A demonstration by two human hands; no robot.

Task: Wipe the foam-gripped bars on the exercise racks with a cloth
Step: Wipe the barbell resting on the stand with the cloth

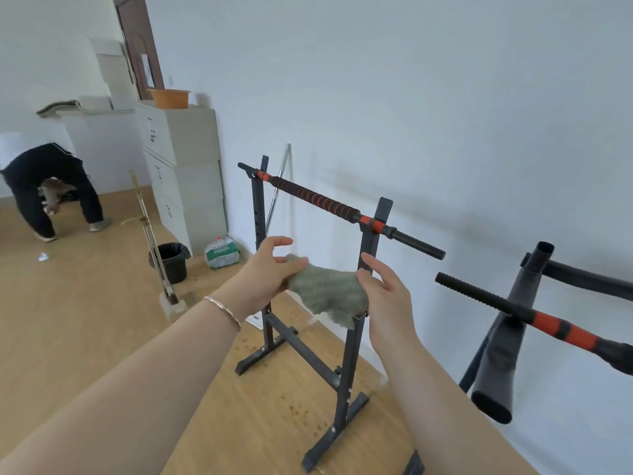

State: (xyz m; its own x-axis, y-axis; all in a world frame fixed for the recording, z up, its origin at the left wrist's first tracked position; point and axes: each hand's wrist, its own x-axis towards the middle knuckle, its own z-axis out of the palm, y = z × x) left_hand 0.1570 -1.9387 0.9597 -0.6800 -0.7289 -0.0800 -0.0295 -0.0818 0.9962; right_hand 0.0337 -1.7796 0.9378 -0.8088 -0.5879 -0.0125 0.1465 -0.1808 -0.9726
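Holding the cloth [329, 293] stretched between both hands, the person faces the near rack [352, 354]

State of each grip:
- Left grip [270, 269]: thumb and fingers pinch the left edge of the cloth, with the upper fingers loosely extended
- Right grip [387, 296]: closed on the right edge by the thumb side, with the fingers nearly straight

Position of the work: the cloth hangs below and in front of the foam-gripped bar [315, 197], apart from it. The bar lies across the tops of the two uprights. The cloth overlaps the right upright in this view, and contact there cannot be confirmed. Wiping appears not yet begun.

Hazards, as judged from this position:
- Cloth drop. Only the edges are pinched, so a slack pinch during the lift to the bar releases the cloth to the floor [102, 303]
- Bar displacement. The bar appears only to rest on its supports, so a hard stroke along its length may roll or slide it off
- Side contact. The second bar [534, 317] projects close to the right forearm, so a wide elbow swing may strike it
- Snagging. The ribbed foam may catch the fibres of the cloth
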